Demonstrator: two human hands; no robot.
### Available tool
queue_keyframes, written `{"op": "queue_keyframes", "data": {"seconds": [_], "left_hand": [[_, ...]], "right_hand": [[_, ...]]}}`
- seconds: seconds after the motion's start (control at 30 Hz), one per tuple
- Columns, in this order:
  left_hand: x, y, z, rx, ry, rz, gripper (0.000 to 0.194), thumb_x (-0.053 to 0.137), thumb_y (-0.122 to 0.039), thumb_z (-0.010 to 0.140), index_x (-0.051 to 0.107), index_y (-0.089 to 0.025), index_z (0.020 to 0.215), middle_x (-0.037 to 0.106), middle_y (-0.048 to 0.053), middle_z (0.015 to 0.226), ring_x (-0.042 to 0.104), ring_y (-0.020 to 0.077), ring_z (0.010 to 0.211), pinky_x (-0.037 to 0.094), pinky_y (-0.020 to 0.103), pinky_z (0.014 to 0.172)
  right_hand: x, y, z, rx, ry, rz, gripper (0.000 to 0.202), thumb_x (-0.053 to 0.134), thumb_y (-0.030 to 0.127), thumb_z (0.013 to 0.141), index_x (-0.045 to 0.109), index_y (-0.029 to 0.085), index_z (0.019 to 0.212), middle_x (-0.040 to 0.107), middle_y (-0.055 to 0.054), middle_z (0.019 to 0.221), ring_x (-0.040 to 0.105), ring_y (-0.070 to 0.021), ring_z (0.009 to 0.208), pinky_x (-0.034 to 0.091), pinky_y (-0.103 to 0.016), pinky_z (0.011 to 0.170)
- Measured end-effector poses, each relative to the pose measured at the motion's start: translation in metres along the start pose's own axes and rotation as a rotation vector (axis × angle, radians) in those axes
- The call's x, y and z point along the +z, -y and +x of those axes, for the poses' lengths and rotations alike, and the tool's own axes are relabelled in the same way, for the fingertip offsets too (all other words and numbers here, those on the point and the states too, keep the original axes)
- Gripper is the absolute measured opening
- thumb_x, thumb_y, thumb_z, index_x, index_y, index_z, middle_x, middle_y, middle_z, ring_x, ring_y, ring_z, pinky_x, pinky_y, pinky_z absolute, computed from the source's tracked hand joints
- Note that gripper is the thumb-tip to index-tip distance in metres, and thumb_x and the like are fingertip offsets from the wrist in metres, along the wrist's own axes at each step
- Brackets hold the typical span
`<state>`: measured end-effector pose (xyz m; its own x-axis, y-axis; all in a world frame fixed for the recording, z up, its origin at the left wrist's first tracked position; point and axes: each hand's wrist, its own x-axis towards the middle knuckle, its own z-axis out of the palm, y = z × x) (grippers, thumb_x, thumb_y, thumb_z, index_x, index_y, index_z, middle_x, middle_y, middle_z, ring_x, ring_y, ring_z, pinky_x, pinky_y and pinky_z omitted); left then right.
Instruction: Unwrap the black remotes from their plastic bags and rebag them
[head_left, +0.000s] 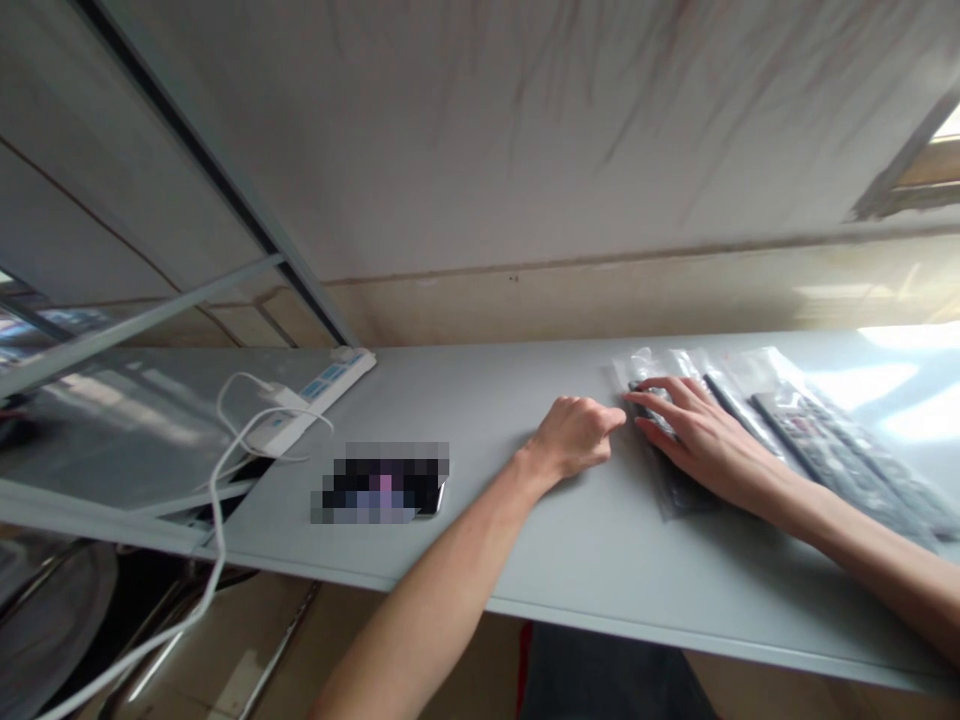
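Several dark remote controls in clear plastic bags lie side by side on the right of the grey table. My right hand (694, 430) rests with spread fingers on the leftmost bagged remote (679, 480), which it partly covers. Just left of that bag, my left hand (577, 435) is held over the table with its fingers curled in and the thumb side towards the bag; whether anything is inside the curl is hidden. Another bagged remote (825, 450) with visible buttons lies right of my right hand.
A phone (429, 495), its screen pixelated, lies on the table (480, 400) at the left. Behind it are a white power strip (337, 380) and a white cable (217, 510) hanging over the front edge. A metal frame and glass panel stand at the left.
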<state>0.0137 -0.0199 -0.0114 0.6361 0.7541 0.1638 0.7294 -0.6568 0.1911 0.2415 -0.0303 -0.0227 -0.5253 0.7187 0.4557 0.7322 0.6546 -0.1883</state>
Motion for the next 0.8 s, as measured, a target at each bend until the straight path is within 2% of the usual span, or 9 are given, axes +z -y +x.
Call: {"op": "queue_keyframes", "data": {"seconds": [0.2, 0.37, 0.47, 0.67, 0.8], "left_hand": [[0.002, 0.006, 0.0, 0.007, 0.004, 0.006, 0.026, 0.056, -0.002, 0.084, 0.074, -0.02, 0.091, 0.075, 0.007, 0.079, 0.067, 0.0239, 0.071, 0.032, 0.033, 0.061], [-0.001, 0.007, -0.001, -0.032, 0.011, 0.005, 0.025, 0.058, -0.001, 0.082, 0.073, -0.019, 0.088, 0.075, 0.007, 0.078, 0.062, 0.0217, 0.067, 0.031, 0.032, 0.061], [-0.003, 0.006, -0.001, -0.047, 0.007, -0.012, 0.024, 0.058, -0.001, 0.082, 0.072, -0.02, 0.086, 0.073, 0.006, 0.076, 0.06, 0.0208, 0.064, 0.031, 0.032, 0.061], [-0.002, 0.006, -0.001, -0.059, -0.011, -0.018, 0.024, 0.058, -0.001, 0.082, 0.071, -0.021, 0.083, 0.072, 0.004, 0.074, 0.06, 0.0214, 0.065, 0.031, 0.033, 0.061], [-0.001, 0.007, -0.001, -0.06, -0.017, -0.017, 0.025, 0.058, -0.001, 0.082, 0.071, -0.022, 0.083, 0.072, 0.004, 0.075, 0.058, 0.0211, 0.065, 0.029, 0.033, 0.061]], "right_hand": [[0.004, -0.001, 0.0, -0.001, 0.008, -0.025, 0.038, 0.044, 0.033, 0.111, 0.072, 0.023, 0.133, 0.065, -0.017, 0.136, 0.062, -0.0361, 0.126, 0.056, -0.057, 0.106], [0.002, 0.0, 0.002, 0.01, 0.024, -0.046, 0.039, 0.043, 0.033, 0.111, 0.073, 0.022, 0.133, 0.065, -0.018, 0.135, 0.062, -0.0361, 0.129, 0.056, -0.058, 0.109], [0.002, 0.0, 0.001, 0.009, 0.021, -0.036, 0.039, 0.041, 0.032, 0.112, 0.073, 0.023, 0.133, 0.064, -0.018, 0.139, 0.061, -0.0361, 0.134, 0.056, -0.058, 0.11], [0.014, -0.004, -0.006, 0.006, 0.022, -0.073, 0.044, 0.04, 0.032, 0.114, 0.073, 0.016, 0.137, 0.06, -0.024, 0.153, 0.053, -0.0405, 0.15, 0.051, -0.063, 0.119], [0.016, -0.001, -0.009, 0.022, 0.044, -0.065, 0.044, 0.041, 0.034, 0.114, 0.074, 0.018, 0.137, 0.059, -0.022, 0.158, 0.052, -0.0401, 0.153, 0.048, -0.063, 0.123]]}}
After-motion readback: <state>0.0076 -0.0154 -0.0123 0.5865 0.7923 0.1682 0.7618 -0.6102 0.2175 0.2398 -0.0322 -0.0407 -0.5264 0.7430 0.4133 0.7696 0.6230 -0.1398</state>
